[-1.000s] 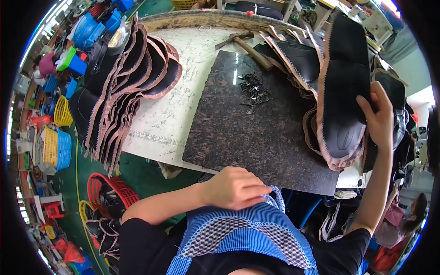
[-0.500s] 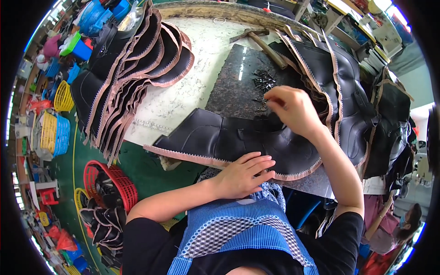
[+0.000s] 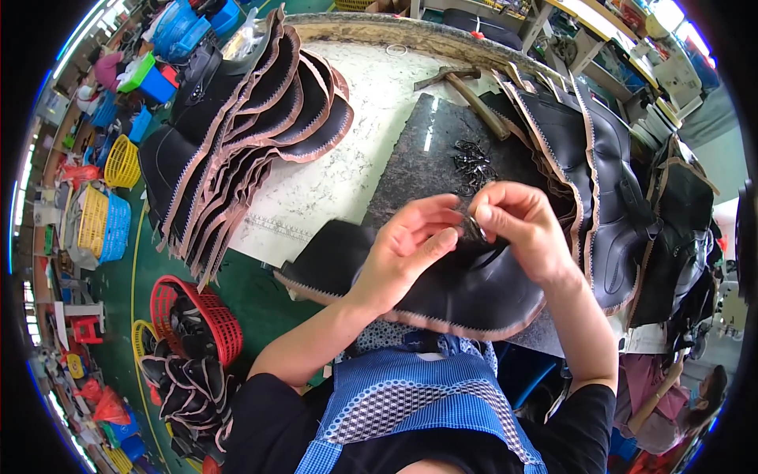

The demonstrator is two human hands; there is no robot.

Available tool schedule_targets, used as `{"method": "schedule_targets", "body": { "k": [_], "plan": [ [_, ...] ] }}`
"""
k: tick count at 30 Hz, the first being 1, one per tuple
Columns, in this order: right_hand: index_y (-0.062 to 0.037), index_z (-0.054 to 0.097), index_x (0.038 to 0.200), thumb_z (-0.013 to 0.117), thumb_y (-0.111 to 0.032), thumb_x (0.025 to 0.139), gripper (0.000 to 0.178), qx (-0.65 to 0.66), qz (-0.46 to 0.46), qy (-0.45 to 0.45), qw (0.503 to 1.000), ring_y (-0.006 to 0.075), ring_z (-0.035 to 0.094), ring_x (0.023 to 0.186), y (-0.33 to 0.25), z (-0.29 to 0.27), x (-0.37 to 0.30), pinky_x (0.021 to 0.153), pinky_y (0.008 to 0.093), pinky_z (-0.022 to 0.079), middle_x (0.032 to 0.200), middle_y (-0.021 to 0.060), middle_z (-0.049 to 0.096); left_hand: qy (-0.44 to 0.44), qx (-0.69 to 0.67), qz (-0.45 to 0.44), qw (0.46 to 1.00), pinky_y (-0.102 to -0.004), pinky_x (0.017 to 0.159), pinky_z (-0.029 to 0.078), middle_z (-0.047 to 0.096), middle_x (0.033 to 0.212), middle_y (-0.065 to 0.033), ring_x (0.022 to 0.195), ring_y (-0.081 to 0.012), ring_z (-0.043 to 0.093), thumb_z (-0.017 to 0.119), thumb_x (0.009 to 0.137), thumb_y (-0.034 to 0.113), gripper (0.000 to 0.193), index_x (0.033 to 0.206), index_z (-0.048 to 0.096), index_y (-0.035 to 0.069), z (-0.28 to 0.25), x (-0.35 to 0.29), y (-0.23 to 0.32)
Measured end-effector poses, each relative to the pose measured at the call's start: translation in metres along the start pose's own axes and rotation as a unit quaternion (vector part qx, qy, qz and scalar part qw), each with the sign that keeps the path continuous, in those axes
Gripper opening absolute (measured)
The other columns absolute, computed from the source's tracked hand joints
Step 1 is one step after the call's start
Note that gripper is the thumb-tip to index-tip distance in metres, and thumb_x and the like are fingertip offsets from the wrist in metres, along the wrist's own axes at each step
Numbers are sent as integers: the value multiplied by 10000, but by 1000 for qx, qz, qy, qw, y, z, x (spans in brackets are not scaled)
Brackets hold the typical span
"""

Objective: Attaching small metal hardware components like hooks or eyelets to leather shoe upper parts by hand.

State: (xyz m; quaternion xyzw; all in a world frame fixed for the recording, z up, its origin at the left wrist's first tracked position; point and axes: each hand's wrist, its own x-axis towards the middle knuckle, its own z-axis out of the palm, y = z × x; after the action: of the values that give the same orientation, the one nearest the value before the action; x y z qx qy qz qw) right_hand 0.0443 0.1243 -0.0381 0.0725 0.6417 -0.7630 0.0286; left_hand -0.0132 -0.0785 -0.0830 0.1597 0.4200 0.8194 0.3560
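A black boot upper (image 3: pixel 466 292) with a stitched pinkish edge lies along the near side of the table. Above it, my right hand (image 3: pixel 525 225) is closed in a pinch on a small shiny metal piece (image 3: pixel 475 229); its exact kind is too small to make out. Close beside that, my left hand (image 3: pixel 410 249) is raised with fingers and thumb apart, nothing visibly gripped. Behind both hands, a pile of small dark metal pieces (image 3: pixel 474 162) rests on a dark stone slab (image 3: pixel 407 170).
A hammer (image 3: pixel 478 103) lies at the slab's far edge. Stacked boot uppers (image 3: pixel 260 118) stand on the left of the white table (image 3: pixel 347 87), and more uppers (image 3: pixel 612 189) on the right. A red basket (image 3: pixel 225 316) is on the floor at left. Another person (image 3: pixel 655 395) is at lower right.
My left hand has lifted off the upper and risen toward the right one. My right hand has come back from the pile, now pinching a metal piece. The upper's near edge has shifted slightly nearer.
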Motion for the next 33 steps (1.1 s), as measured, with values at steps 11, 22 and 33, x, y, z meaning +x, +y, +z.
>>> {"method": "schedule_targets", "body": {
  "k": [11, 22, 33],
  "plan": [
    [2, 688, 944, 722, 52, 884, 85, -269, -314, 168, 895, 157, 626, 819, 24, 24, -29, 699, 268, 518, 960, 86, 625, -26, -157, -101, 982, -280, 861, 598, 697, 977, -13, 959, -92, 678, 686, 1009, 115, 89, 1076, 663, 62, 20, 1, -11],
    [-77, 437, 1543, 851, -209, 639, 1002, -478, -223, -98, 844, 394, 304, 1521, 69, 31, -29, 1252, 557, 237, 1609, 176, 386, 61, -128, 88, 986, -274, 736, 534, 652, 978, -44, 842, -152, 642, 662, 1005, 53, 136, 1083, 566, 112, -56, 11, 4],
    [-55, 671, 988, 716, 7, 663, 335, -352, -269, -57, 895, 333, 641, 894, -9, 1, -22, 865, 433, 481, 880, 110, 622, 127, -139, 242, 952, -194, 680, 572, 515, 1123, -84, 809, -89, 614, 566, 1064, 75, 205, 1252, 487, 54, -98, -71, 79]
  ]
}}
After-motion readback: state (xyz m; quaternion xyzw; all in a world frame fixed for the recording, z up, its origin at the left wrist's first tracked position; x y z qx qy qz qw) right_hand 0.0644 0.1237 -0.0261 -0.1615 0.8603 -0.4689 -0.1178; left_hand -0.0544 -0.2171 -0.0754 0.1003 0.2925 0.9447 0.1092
